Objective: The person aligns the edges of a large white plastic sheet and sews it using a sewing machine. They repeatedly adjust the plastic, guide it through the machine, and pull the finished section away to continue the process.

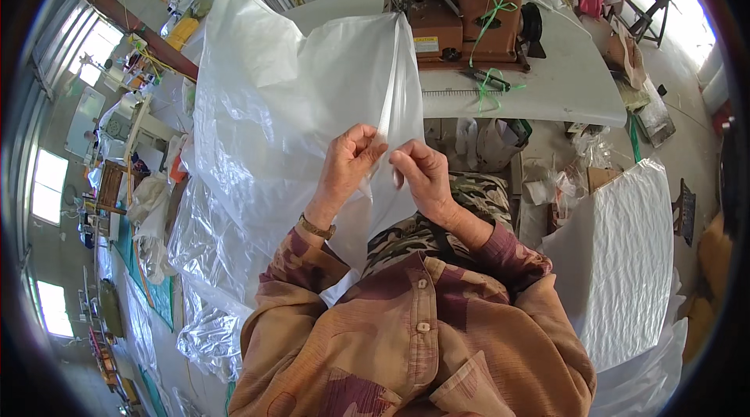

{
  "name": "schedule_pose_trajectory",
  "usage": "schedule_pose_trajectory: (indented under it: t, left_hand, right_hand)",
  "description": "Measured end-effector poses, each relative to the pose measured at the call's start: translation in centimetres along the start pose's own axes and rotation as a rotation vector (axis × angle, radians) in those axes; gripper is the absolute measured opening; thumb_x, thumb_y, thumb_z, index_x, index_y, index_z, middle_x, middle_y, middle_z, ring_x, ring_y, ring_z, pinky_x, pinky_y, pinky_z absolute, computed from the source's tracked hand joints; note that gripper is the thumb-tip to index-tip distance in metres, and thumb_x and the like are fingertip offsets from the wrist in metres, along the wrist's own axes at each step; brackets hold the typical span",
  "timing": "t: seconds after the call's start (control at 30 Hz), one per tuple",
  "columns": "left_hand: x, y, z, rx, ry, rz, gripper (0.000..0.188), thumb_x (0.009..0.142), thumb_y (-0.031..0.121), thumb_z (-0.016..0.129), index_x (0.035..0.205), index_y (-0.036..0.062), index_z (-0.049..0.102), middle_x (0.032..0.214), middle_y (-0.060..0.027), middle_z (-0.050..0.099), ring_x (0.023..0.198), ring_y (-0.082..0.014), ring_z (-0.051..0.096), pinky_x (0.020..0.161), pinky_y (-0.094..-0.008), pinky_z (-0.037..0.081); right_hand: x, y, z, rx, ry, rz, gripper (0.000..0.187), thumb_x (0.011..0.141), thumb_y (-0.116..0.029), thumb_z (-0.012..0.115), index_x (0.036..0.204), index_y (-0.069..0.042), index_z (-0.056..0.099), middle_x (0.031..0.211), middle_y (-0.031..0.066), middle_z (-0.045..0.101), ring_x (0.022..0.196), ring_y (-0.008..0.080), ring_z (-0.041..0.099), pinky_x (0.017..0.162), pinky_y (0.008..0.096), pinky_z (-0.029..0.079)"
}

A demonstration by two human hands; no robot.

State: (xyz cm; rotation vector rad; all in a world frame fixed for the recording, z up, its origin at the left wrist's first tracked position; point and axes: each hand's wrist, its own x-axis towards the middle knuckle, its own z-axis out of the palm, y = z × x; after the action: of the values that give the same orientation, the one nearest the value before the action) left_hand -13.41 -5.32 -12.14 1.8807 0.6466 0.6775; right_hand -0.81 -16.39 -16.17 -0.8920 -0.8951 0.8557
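A large translucent white plastic sheet [258, 105] hangs over the left of the worktable and down across my lap. Its gathered edge runs up to the needle area of a brown sewing machine [469, 19]. My left hand [350, 163] pinches that edge between thumb and fingers, just below the table's front. Close beside it, my right hand [423, 175] is closed, with thumb and forefinger together by the same edge. What lies between the right fingertips, if anything, cannot be made out.
Dark thread snips [488, 80] with green string lie on the white table [562, 89], by a ruler scale along its front. A stack of white sheeting [625, 261] stands at my right. Crumpled clear plastic [211, 323] lies low at left. A bag [500, 144] sits under the table.
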Motion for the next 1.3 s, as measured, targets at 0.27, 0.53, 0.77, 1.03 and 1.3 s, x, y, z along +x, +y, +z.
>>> schedule_pose_trajectory:
  t: [0.27,0.53,0.77,1.03,1.3]
  left_hand:
    - [0.1,-2.1,-0.4,-0.242,-0.042,-0.061,0.015,0.1,0.015,0.062,0.094,0.0022,0.065,0.077,0.0054,0.06,0.067,-0.0008,0.047,0.057,-0.0191,0.038]
    - [0.3,-3.7,-1.1,-0.55,-0.06,-0.134,0.011,0.101,0.014,0.06,0.094,0.0056,0.062,0.083,0.002,0.063,0.071,-0.0043,0.058,0.061,-0.0187,0.047]
    - [0.5,-1.0,0.1,-0.507,0.066,-0.204,0.014,0.096,0.016,0.069,0.086,0.0077,0.065,0.074,0.007,0.059,0.065,-0.0014,0.051,0.056,-0.0176,0.04]
    - [1.0,-2.1,-0.9,-0.362,0.129,-0.128,0.011,0.09,0.012,0.075,0.085,0.0059,0.067,0.077,0.0049,0.064,0.066,-0.0015,0.054,0.061,-0.0179,0.043]
    - [1.3,-1.3,-1.4,-0.215,0.082,-0.044,0.016,0.092,0.012,0.073,0.079,0.0063,0.064,0.07,0.0091,0.055,0.063,0.0011,0.045,0.056,-0.0175,0.035]
  right_hand:
    - [2.3,-2.1,0.0,-0.786,-0.081,-0.608,0.012,0.09,-0.012,0.067,0.092,-0.005,0.058,0.062,0.0094,0.062,0.061,0.0308,0.063,0.06,0.0387,0.049]
    - [3.2,-1.9,-0.1,-1.194,-0.448,-0.468,0.028,0.086,-0.013,0.068,0.107,-0.005,0.052,0.067,0.0102,0.062,0.064,0.0346,0.064,0.068,0.0419,0.05]
    - [3.0,-0.3,-1.6,-1.046,-0.28,-0.766,0.032,0.083,-0.017,0.072,0.107,-0.006,0.054,0.081,0.0065,0.062,0.071,0.0279,0.063,0.07,0.0401,0.047]
    - [0.5,7.3,-3.6,-0.853,0.189,-0.141,0.021,0.09,-0.014,0.07,0.09,0.0,0.055,0.078,0.0168,0.056,0.072,0.0317,0.059,0.068,0.042,0.048]
    - [-0.9,-0.3,-3.1,-0.514,-0.153,-0.093,0.025,0.096,-0.018,0.062,0.082,0.0,0.05,0.064,0.0196,0.055,0.058,0.0377,0.058,0.056,0.0423,0.045]
